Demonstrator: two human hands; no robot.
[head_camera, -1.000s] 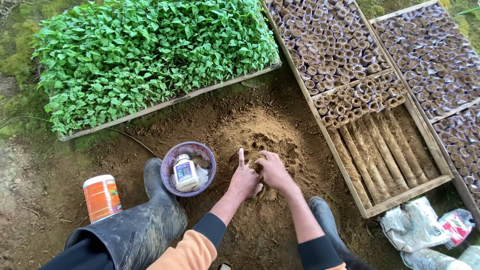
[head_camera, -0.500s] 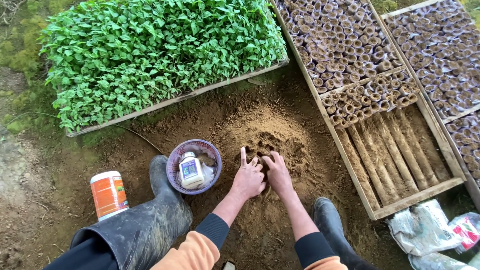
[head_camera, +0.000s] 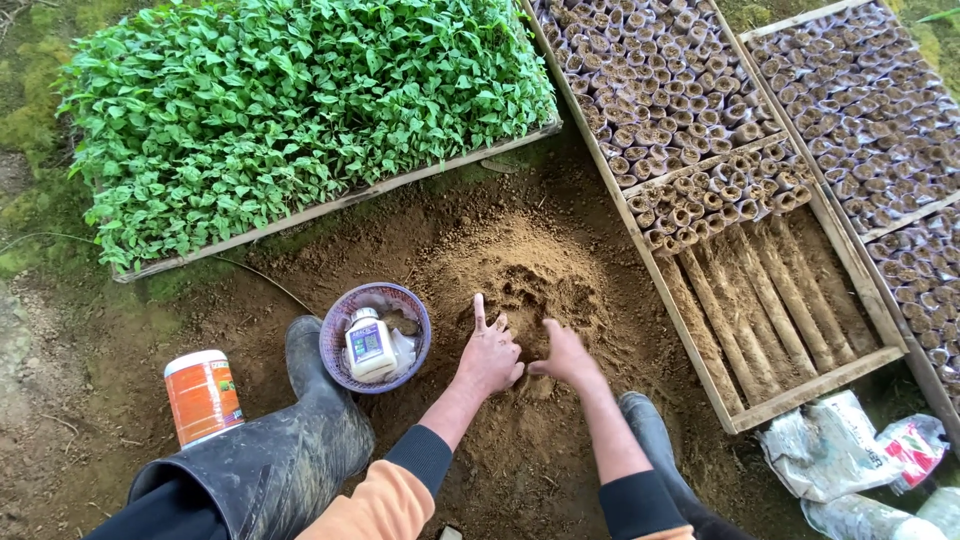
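Orange can (head_camera: 202, 396) stands far left of the hands, beside a black rubber boot (head_camera: 300, 440). Purple bowl (head_camera: 376, 336) holding 1 white bottle (head_camera: 369, 345) sits just left of the left hand (head_camera: 489, 357). Left hand rests released, index finger raised, on the soil mound (head_camera: 530, 275). Right hand (head_camera: 565, 357) lies loose, touching the soil, grasping nothing. Wooden tray (head_camera: 775, 385) lies right.

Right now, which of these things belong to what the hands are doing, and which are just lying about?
In use:
left hand and right hand, both pressed into the mound of loose brown soil.

Lying about:
purple woven bowl holding a small white bottle
orange-and-white can
crumpled plastic bags
wooden tray of green seedlings
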